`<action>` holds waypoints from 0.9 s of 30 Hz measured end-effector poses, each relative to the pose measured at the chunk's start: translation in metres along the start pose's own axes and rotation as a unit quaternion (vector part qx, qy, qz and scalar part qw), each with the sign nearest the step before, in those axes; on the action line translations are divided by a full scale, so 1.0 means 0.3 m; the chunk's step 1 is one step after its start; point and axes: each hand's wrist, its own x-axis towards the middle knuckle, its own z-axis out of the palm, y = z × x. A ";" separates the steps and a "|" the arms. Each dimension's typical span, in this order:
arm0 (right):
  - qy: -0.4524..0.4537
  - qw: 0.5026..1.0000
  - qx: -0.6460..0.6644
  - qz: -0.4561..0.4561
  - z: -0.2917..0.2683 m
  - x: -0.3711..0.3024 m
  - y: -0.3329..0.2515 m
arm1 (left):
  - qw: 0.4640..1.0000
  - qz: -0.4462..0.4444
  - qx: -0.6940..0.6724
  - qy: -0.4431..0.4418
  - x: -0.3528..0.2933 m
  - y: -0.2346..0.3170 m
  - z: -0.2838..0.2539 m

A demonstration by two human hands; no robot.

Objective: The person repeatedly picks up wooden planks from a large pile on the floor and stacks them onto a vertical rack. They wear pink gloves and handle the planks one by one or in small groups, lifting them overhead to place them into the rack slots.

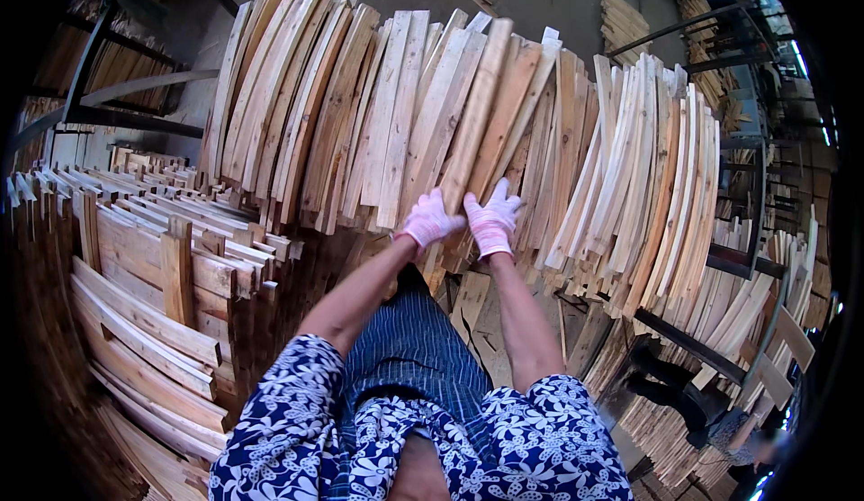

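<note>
My left hand (432,220), in a white and pink glove, is closed at the near end of a long wooden plank (480,100). That plank lies on top of a row of similar planks and looks slightly blurred. Just right of it, my right hand (494,222), gloved alike, has its fingers spread. Its thumb reaches toward the held plank's near end, and its fingers rest by the end of a browner plank (511,96). Both palms are hidden. The row of planks (396,105) stretches to either side, the pieces side by side and pointing away from me.
Stacked boards with upright wooden pieces (178,271) stand close on my left. Dark metal frames (135,123) flank the row, another metal rail (688,348) lying at right. More planks (765,294) are piled beyond it. Another person (675,393) is at the lower right.
</note>
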 end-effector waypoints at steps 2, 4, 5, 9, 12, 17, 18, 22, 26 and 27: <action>-0.027 1.000 -0.009 0.008 -0.019 0.001 -0.026 | 1.000 -0.020 0.005 0.011 0.017 0.003 0.054; -0.023 1.000 0.019 -0.004 -0.001 0.007 0.005 | 0.996 -0.028 -0.079 -0.032 0.006 0.013 0.053; -0.023 0.998 0.051 -0.009 -0.001 0.001 0.007 | 0.985 -0.036 -0.154 -0.071 -0.020 0.024 0.023; -0.016 0.993 0.118 0.024 -0.029 -0.001 -0.066 | 0.863 -0.055 -0.476 -0.158 0.076 -0.115 0.134; -0.097 0.910 0.402 0.025 -0.039 0.012 -0.019 | 0.823 -0.088 -0.511 -0.233 0.013 -0.054 0.072; -0.093 0.959 0.262 -0.055 -0.104 -0.075 0.066 | 0.773 -0.038 -0.580 -0.253 -0.156 -0.083 0.126; -0.113 0.954 0.272 -0.047 -0.130 -0.141 0.080 | 0.770 -0.030 -0.579 -0.268 -0.209 -0.104 0.123; -0.232 0.828 0.509 0.040 -0.125 -0.373 0.172 | 0.798 -0.006 -0.538 -0.270 -0.445 -0.121 0.119; -0.215 0.758 0.616 -0.007 0.021 -0.248 0.209 | 0.925 -0.085 -0.307 -0.206 -0.506 -0.070 0.075; -0.175 0.804 0.569 -0.020 0.054 -0.237 0.197 | 0.944 -0.106 -0.247 -0.189 -0.532 -0.040 0.016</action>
